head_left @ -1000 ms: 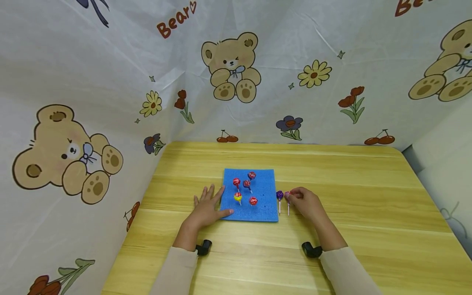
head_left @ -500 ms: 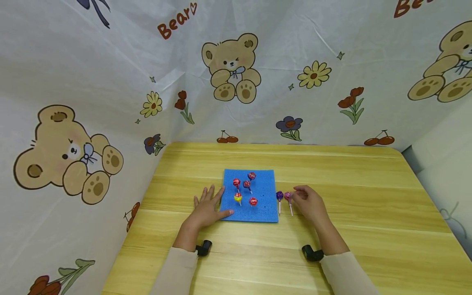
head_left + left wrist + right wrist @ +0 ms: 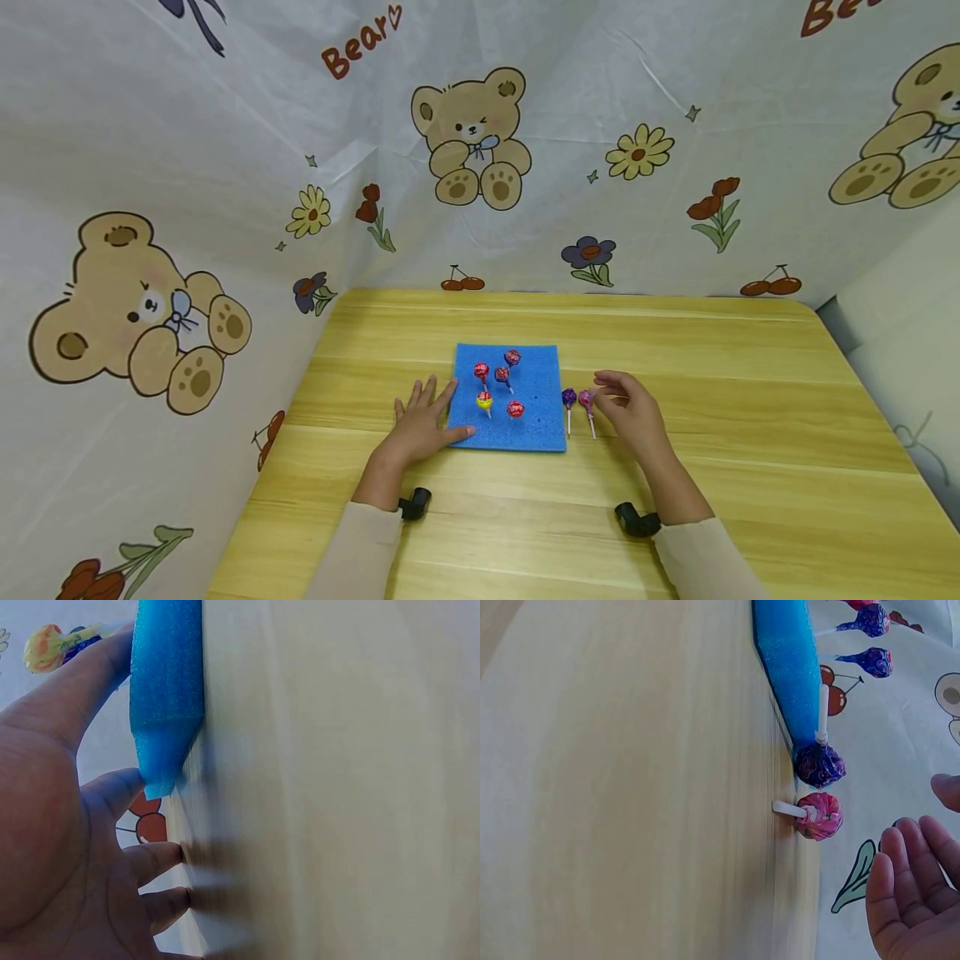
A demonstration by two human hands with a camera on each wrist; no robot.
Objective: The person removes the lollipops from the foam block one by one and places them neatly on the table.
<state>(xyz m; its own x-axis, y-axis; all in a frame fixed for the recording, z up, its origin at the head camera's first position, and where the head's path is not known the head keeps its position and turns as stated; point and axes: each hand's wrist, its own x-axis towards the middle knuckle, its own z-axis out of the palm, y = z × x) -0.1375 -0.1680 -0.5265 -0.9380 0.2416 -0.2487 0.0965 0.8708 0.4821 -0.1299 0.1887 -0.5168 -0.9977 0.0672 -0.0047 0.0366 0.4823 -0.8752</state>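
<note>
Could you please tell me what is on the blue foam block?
Five lollipops stand in the blue foam block, and the left hand has its thumb on it. Stick ends sunk inside are hidden.

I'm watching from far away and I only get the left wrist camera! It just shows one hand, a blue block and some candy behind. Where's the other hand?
Observer: The right hand is off past the right side of the blue block, next to a pink lollipop.

Operator: Ooh, is it holding that one?

Observer: No, the right wrist view shows a gap between the hand and the pink lollipop.

Operator: Is it the only lollipop next to the block?

Observer: Nope, there's a purple lollipop too, between the pink one and the block.
</note>
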